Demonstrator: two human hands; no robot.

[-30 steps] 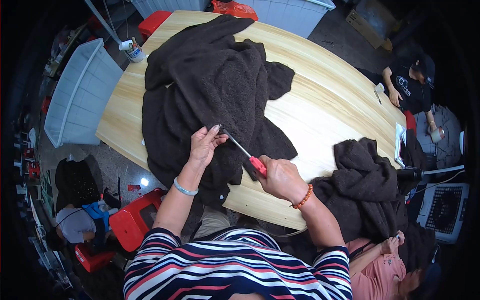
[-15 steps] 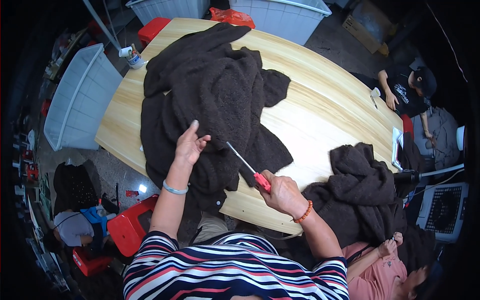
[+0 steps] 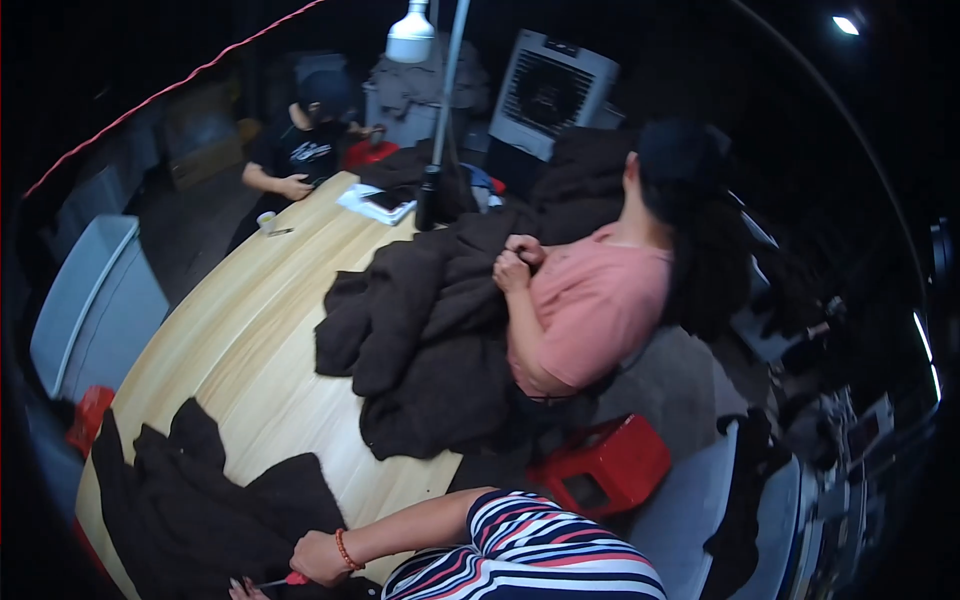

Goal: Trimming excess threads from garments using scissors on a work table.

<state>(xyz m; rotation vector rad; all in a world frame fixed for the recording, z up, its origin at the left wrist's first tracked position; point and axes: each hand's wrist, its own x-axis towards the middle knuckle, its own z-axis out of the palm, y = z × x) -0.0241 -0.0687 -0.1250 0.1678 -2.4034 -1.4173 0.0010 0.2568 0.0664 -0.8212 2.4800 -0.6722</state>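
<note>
Head view: right hand (image 3: 318, 557) grips a red tool (image 3: 296, 578); left hand's (image 3: 240, 589) grip cannot be told. Dark cloth (image 3: 190, 510) looks soft and floppy; best held by its edge.

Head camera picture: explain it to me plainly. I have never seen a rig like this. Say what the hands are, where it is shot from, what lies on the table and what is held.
There is no machine here. A person wears a wide fisheye camera on the head, so straight edges look bent. The arm in the striped sleeve is the wearer's own. The right hand grips a red-handled tool on a dark garment that lies on the long wooden table. Only the fingertips of the left hand show at the bottom edge. A co-worker in a pink shirt handles a second dark garment. Another person sits at the far end.
</note>
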